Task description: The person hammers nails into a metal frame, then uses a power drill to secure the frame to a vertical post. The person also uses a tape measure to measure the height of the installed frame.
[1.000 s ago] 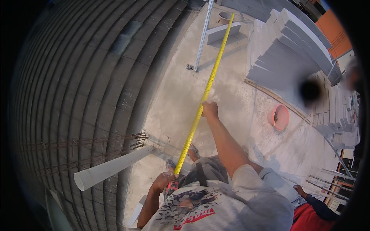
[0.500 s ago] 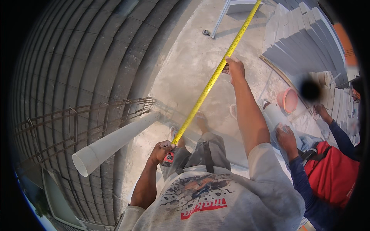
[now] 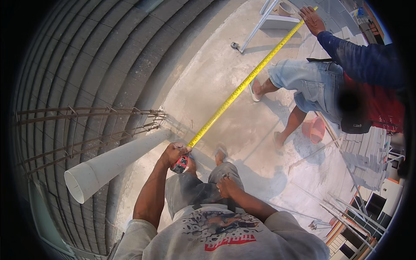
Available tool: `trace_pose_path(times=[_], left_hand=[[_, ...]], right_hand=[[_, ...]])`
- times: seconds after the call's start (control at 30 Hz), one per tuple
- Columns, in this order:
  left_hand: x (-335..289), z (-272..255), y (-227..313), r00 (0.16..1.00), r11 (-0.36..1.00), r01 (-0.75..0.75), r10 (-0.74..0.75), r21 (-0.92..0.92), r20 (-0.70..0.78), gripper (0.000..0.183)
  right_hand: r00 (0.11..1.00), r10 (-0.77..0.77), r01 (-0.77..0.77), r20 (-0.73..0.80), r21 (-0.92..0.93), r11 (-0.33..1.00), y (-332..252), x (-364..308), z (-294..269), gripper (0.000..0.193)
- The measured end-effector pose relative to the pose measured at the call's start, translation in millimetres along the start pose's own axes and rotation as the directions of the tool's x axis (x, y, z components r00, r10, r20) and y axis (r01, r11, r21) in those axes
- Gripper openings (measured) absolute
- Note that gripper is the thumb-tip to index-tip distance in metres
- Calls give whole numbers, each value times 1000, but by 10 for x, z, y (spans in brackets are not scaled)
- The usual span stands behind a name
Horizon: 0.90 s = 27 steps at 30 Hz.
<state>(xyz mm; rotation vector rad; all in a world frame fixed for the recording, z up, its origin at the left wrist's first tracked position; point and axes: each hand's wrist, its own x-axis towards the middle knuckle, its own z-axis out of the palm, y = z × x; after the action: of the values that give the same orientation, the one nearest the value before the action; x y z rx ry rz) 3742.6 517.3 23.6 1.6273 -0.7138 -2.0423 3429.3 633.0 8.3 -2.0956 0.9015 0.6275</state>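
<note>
My left hand point(image 3: 173, 154) is closed round a red and black tape measure point(image 3: 180, 165), its thumb by the mouth of the case. From there the yellow blade point(image 3: 245, 84) runs out long and straight toward the far right. A co-worker's hand point(image 3: 313, 21) is on the blade near its far end. My right hand point(image 3: 227, 187) rests low in front of my grey shorts, off the blade, with its fingers curled; what they hold, if anything, is hidden.
A white pipe point(image 3: 117, 162) and a rusty rebar cage point(image 3: 86, 134) jut out on the left beside dark roof tiles point(image 3: 99, 65). The co-worker in denim shorts point(image 3: 312, 82) stands right, near a pink bucket point(image 3: 314, 130) and stacked grey blocks point(image 3: 366, 149). Metal poles point(image 3: 346, 212) lie lower right.
My right hand has let go of the blade and drawn back to my waist. The co-worker has moved forward and now has a hand on the blade's far part. My left hand keeps the tape measure.
</note>
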Motion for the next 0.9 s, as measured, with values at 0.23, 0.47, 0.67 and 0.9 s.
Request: trace_pose_path(times=[0.23, 0.47, 0.67, 0.9], left_hand=[[378, 213, 310, 1000, 993, 2, -2, 116, 1, 21], [999, 253, 155, 999, 994, -14, 18, 111, -33, 23], [1903, -138, -136, 996, 991, -85, 83, 103, 25, 24], [2745, -651, -487, 985, 962, -163, 171, 218, -20, 27]], right_hand=[[907, 59, -96, 416, 70, 993, 390, -241, -214, 25], [771, -311, -14, 556, 503, 864, 677, -604, -655, 25], [960, -59, -19, 273, 276, 961, 1406, 1177, -123, 28], [972, -139, 104, -190, -183, 978, 2268, 3984, 536, 28]])
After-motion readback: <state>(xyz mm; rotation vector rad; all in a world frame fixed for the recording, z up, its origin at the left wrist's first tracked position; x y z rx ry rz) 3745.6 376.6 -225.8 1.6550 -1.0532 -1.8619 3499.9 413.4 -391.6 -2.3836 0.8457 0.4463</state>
